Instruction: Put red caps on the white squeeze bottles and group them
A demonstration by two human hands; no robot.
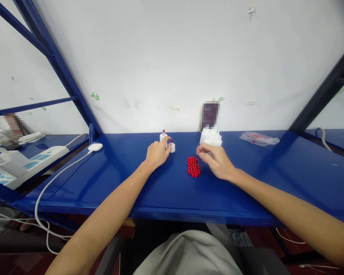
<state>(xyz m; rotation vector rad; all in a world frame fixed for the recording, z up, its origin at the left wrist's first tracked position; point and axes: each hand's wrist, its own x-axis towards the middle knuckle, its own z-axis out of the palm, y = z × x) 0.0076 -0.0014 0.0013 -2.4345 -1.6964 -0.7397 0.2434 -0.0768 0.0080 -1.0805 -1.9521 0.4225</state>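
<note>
My left hand rests on the blue table, its fingers closed in a pinch on a small white cap-like part with a red bead at its top. Just behind it stands another white part topped with a red bead. A pile of several red beads lies between my hands. My right hand sits beside the pile, fingers curled together, with its fingertips close to a heap of white parts. What the right fingers hold is hidden.
A clear plastic bag lies at the back right. A white device with a cable sits at the back left, beside a white box on the neighbouring table. Blue frame struts rise on both sides.
</note>
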